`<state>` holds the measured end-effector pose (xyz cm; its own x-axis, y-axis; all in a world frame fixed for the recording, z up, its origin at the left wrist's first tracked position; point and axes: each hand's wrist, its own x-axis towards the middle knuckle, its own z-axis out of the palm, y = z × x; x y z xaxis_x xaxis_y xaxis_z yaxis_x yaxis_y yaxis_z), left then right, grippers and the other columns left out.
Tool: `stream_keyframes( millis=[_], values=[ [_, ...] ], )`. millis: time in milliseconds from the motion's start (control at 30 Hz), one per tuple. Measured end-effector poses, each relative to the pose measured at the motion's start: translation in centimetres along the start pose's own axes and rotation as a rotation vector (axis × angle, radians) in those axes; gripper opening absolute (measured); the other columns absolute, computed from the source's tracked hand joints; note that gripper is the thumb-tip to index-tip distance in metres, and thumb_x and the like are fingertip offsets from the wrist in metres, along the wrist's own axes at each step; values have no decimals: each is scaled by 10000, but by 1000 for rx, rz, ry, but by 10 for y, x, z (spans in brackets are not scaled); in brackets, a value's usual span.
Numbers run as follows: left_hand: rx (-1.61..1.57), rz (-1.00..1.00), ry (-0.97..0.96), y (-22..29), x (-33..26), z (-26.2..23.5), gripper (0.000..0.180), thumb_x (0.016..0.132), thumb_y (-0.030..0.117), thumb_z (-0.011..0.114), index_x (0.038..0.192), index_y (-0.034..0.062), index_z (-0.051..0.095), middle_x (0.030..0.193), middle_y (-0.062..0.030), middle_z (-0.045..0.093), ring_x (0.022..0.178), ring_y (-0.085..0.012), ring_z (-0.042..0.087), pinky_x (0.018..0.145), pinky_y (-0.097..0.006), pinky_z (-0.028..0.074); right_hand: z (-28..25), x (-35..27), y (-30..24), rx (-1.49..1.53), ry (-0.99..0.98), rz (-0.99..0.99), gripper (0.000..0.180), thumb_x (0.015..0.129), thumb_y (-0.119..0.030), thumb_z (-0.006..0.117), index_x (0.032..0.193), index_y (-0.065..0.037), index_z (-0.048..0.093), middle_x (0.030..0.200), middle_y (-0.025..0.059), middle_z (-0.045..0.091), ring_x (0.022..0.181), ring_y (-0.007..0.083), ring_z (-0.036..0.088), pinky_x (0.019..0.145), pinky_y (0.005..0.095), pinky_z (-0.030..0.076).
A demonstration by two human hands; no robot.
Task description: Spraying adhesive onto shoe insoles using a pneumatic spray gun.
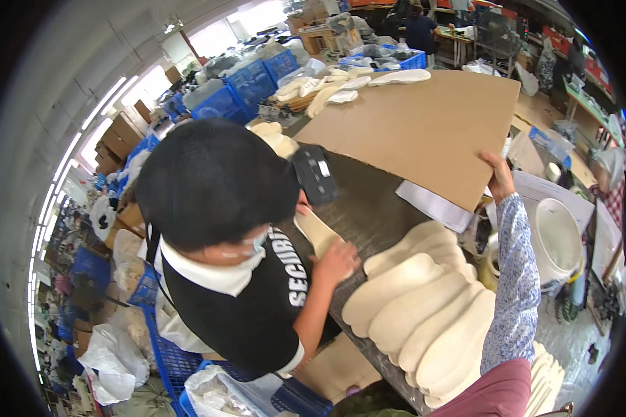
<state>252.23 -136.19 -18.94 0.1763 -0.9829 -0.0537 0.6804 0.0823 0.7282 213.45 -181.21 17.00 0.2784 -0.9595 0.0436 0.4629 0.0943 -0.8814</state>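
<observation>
My right hand, at the end of a blue-and-white patterned sleeve, grips the right edge of a large brown cardboard sheet. The sheet tilts over the far part of the dark table, and several cream insoles lie along its far edge. Nearer me, overlapping rows of cream insoles cover the table's right side. My left hand is out of the picture. To the left, a co-worker in a black cap bends over the table, a hand on one cream insole.
The dark table runs between the co-worker and me. White paper lies partly under the cardboard. A white bucket stands to the right. Blue crates are at the far left, and a bag-lined blue basket sits below the co-worker.
</observation>
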Motion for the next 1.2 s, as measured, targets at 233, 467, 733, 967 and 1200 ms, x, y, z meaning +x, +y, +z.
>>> stream_keyframes(
  millis=[233, 467, 733, 967, 1200],
  values=[
    [413, -350, 700, -38, -370, 62, 150, 831, 126, 497, 828, -10, 559, 641, -94, 564, 586, -222, 570, 542, -367, 479, -105, -177, -67, -167, 203, 19, 386, 781, -217, 642, 1085, 4, 556, 979, 96, 631, 841, 180, 623, 735, 300, 521],
    [351, -394, 672, -1, -388, 70, 181, 822, 165, 504, 927, 29, 560, 828, -115, 622, 685, -222, 623, 630, -341, 513, -85, -264, -110, -316, 314, 96, 325, 825, -228, 597, 1051, 3, 564, 940, 100, 635, 799, 189, 632, 722, 302, 525],
    [294, -367, 575, -20, -423, 81, 189, 861, 196, 489, 956, 56, 574, 854, -102, 633, 697, -201, 625, 644, -316, 512, -76, -304, -161, -331, 241, 20, 289, 786, -208, 594, 993, -10, 556, 871, 69, 618, 755, 187, 609, 702, 301, 511],
    [270, -342, 459, -28, -357, 159, 203, 904, 200, 484, 999, 40, 565, 906, -86, 631, 752, -176, 620, 693, -307, 509, -45, -261, -222, -364, 176, -26, 245, 794, -179, 587, 968, -11, 549, 832, 74, 617, 724, 182, 613, 669, 297, 519],
    [179, -293, 191, -36, -297, 244, 184, 943, 154, 421, 1028, 45, 542, 958, -62, 602, 833, -143, 589, 764, -270, 472, -115, -223, -324, -439, 24, -192, 88, 859, -130, 551, 854, -51, 589, 746, 35, 613, 668, 133, 614, 594, 247, 508]
  ],
)
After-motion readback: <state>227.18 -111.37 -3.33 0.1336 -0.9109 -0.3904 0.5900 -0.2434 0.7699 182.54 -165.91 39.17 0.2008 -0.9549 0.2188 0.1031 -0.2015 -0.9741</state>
